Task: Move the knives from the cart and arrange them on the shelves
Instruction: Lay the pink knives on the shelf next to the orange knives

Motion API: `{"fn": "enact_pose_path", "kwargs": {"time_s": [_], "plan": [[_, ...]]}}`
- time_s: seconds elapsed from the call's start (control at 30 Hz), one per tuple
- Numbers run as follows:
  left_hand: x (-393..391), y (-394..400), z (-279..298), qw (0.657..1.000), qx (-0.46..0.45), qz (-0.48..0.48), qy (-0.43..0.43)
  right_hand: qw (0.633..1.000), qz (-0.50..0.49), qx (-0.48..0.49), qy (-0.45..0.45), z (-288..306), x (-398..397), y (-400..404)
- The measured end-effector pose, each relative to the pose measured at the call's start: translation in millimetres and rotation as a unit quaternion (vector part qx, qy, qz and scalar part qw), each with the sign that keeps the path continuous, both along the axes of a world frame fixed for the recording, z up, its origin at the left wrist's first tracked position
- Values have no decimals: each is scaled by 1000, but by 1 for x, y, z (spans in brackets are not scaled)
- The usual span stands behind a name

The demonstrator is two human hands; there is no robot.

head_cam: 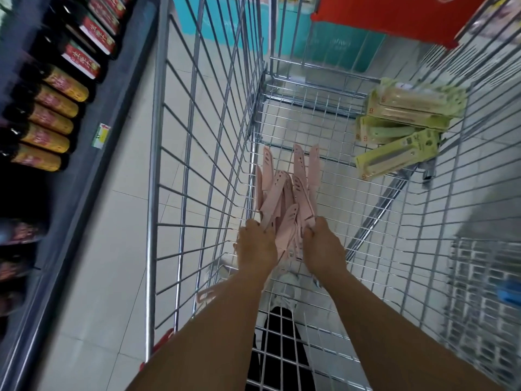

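both the left hand (255, 246) and right hand (324, 244) curl round the pink knives (284, 193) in the cart (158, 193). lift the bundle level, fingers tight, so none slips out.

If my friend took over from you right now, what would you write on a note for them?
Left hand: grips the near end of the pink knives from the left.
Right hand: grips the same bundle from the right.
The pink bundle is low inside the cart, at its wire floor.
The green knife packs lie untouched in the cart's far right corner.
Done: no knives out of the cart yet.
Left: lift out the pink bundle, arrange it on the shelves, then come back for the green packs.
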State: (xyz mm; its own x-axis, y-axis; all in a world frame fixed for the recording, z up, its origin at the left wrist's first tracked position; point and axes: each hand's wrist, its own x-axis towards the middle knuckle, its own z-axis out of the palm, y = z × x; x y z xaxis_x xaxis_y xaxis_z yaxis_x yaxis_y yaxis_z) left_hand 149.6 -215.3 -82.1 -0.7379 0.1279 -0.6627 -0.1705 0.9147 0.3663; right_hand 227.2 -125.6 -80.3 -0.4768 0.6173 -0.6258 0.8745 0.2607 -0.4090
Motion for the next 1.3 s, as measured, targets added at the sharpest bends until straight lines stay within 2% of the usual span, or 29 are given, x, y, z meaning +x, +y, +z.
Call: {"fn": "enact_pose_path", "kwargs": {"time_s": [0.17, 0.4, 0.6, 0.7, 0.8, 0.93, 1.1, 1.2, 1.3], "plan": [[-6, -3, 0, 1000, 0, -4, -12, 998, -17, -48, 23, 5, -2, 6], [-3, -7, 18, 998, -36, -50, -13, 999, -28, -44, -9, 3, -2, 5], [2, -4, 63, 988, -75, -130, 24, 995, -73, -68, 19, 34, -3, 5], [0, 3, 96, 985, -64, -156, 34, 994, -70, -59, 54, 69, -11, 13], [-4, 8, 135, 981, -23, -174, 87, 990, -65, -41, 114, 113, -20, 22], [-15, 15, 202, 980, 45, -123, 152, 980, -30, 9, 198, 184, -39, 25], [-53, 1, 288, 955, 57, -114, 267, 953, 28, 73, 294, 271, -86, 10], [-78, -27, 342, 935, 66, -100, 335, 929, 70, 99, 349, 328, -116, -20], [-104, -73, 385, 924, 124, -32, 362, 910, 93, 114, 387, 372, -149, -58]]}}
